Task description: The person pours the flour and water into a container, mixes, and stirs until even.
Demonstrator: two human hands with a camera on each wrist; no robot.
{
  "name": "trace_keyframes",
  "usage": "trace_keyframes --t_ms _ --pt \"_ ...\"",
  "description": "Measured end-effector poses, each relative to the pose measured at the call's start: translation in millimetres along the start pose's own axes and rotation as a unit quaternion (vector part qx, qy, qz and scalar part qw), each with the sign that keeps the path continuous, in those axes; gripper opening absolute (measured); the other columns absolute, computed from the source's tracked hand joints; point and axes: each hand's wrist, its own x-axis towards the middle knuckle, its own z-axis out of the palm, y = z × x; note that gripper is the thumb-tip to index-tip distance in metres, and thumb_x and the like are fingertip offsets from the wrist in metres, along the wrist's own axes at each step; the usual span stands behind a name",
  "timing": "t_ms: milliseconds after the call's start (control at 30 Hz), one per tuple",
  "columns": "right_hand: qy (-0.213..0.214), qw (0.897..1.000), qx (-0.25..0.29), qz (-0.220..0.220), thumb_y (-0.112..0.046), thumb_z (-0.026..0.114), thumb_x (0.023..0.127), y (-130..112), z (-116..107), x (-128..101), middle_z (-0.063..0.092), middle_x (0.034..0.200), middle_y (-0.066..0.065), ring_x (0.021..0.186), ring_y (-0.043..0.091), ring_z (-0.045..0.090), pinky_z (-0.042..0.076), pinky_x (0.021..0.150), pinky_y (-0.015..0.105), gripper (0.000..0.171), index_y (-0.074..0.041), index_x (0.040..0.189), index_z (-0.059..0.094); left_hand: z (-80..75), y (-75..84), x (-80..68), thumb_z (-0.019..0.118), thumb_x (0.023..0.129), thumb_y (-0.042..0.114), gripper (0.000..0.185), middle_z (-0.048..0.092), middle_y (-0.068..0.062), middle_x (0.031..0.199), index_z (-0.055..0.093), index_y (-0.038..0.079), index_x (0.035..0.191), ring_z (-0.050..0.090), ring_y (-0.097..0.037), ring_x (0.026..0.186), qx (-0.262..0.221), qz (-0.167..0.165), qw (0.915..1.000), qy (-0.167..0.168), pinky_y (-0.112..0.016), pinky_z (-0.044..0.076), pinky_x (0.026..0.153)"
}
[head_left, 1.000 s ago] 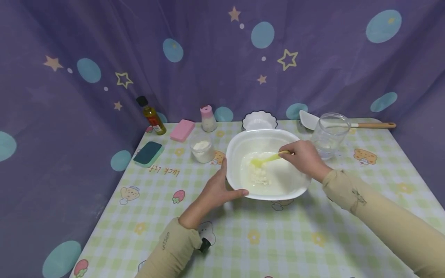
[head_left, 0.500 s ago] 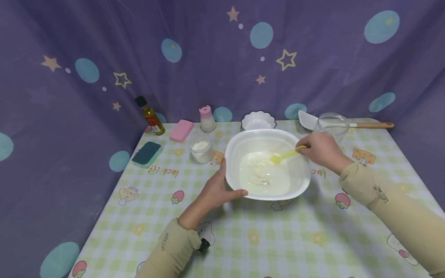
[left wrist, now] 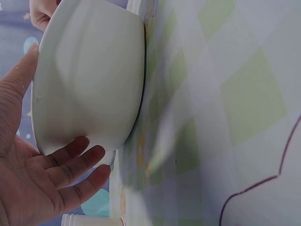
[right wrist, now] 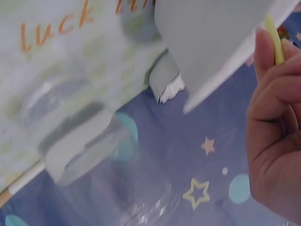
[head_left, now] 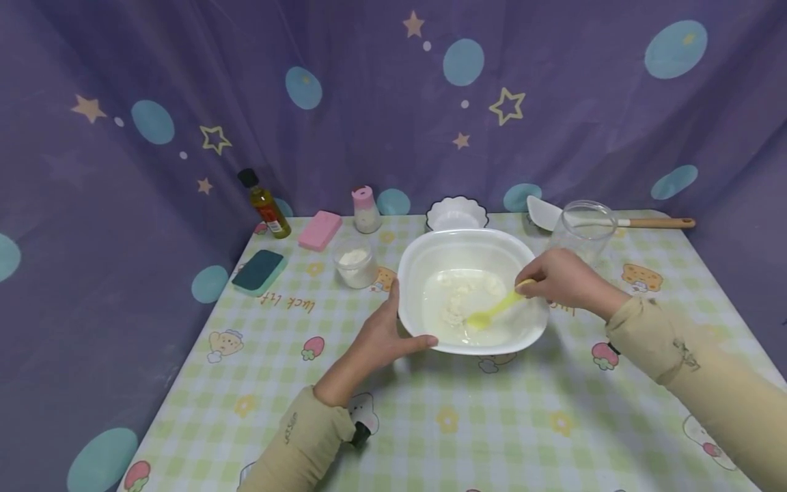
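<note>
Though spoon (head_left: 495,310) tip sunk in batter, right fingers (head_left: 530,287) pinching it, left fingers (head_left: 410,342) cupping bowl (head_left: 430,254)

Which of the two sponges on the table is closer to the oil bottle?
The pink sponge, just right of the oil bottle; the dark green sponge lies farther forward.

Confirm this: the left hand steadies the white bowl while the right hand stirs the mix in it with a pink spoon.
One detail is wrong: the spoon is yellow, not pink, as the head view shows. The rest holds: the left hand steadies the white bowl at its near-left rim, and the right hand holds the spoon with its tip in the wet white mix.
</note>
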Motion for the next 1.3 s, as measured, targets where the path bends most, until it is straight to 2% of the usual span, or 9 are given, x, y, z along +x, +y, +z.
trace_keyframes --t_ms 200,400,533,700,900,1167,1300 --pt "0.053 0.998 0.013 -0.029 -0.014 0.073 0.088 -2.9 26.0 10.3 0.072 0.077 0.002 0.051 0.012 0.058 0.049 0.051 0.031 0.011 -0.007 0.095 0.078 -0.7 -0.3 -0.1 0.086 0.069 0.049 0.13 0.02 -0.001 0.16 -0.006 0.025 0.157 0.027 -0.019 0.142 0.003 0.009 1.0 0.0 -0.045 0.027 0.112" --pt "0.123 0.991 -0.02 -0.051 -0.014 0.072 0.089 -4.8 41.0 22.6 0.073 0.081 0.002 0.063 0.014 0.058 0.047 0.061 0.035 0.01 -0.008 0.094 0.079 -1.2 1.0 -0.2 0.087 0.069 0.047 0.129 0.022 -0.001 0.16 -0.004 0.022 0.158 0.028 -0.019 0.142 0.002 0.012 0.9999 0.001 -0.045 0.027 0.112" --pt "0.153 0.986 -0.034 -0.051 -0.013 0.071 0.089 -2.0 42.7 29.2 0.074 0.087 0.008 0.073 0.022 0.065 0.05 0.068 0.04 0.012 -0.006 0.095 0.078 -0.9 1.0 -0.3 0.087 0.069 0.046 0.129 0.022 -0.003 0.16 -0.003 0.02 0.158 0.028 -0.019 0.142 0.004 0.013 0.9999 0.001 -0.045 0.027 0.112" --pt "0.169 0.984 -0.047 -0.028 -0.011 0.07 0.089 3.7 33.3 30.5 0.073 0.088 0.013 0.078 0.028 0.066 0.05 0.072 0.045 0.013 -0.002 0.095 0.077 -0.6 0.5 0.4 0.087 0.069 0.046 0.13 0.023 -0.004 0.16 -0.003 0.018 0.158 0.029 -0.019 0.142 0.004 0.016 0.9999 0.001 -0.045 0.028 0.112" --pt "0.152 0.987 -0.057 -0.012 -0.011 0.07 0.089 10.3 13.9 19.8 0.072 0.09 0.015 0.078 0.029 0.065 0.051 0.071 0.044 0.015 0.0 0.098 0.076 -0.8 -0.7 0.3 0.087 0.069 0.045 0.129 0.023 -0.004 0.16 -0.002 0.02 0.158 0.029 -0.019 0.142 0.0 0.018 0.9998 0.002 -0.046 0.028 0.112" --pt "0.062 0.994 -0.088 0.014 -0.011 0.07 0.088 8.0 -15.8 6.5 0.073 0.085 0.008 0.066 0.017 0.06 0.049 0.064 0.039 0.013 -0.003 0.096 0.077 -0.4 -1.7 0.3 0.086 0.068 0.05 0.13 0.022 -0.004 0.16 -0.003 0.021 0.158 0.028 -0.021 0.142 0.001 0.014 0.9999 0.004 -0.048 0.029 0.111" --pt "0.019 0.997 -0.078 0.017 -0.01 0.072 0.086 6.7 -21.7 2.3 0.072 0.08 0.002 0.064 0.013 0.059 0.048 0.06 0.034 0.009 -0.006 0.091 0.079 0.0 -2.5 0.5 0.086 0.068 0.051 0.129 0.023 -0.004 0.16 -0.002 0.02 0.158 0.028 -0.021 0.142 0.0 0.019 0.9998 0.004 -0.049 0.029 0.111"
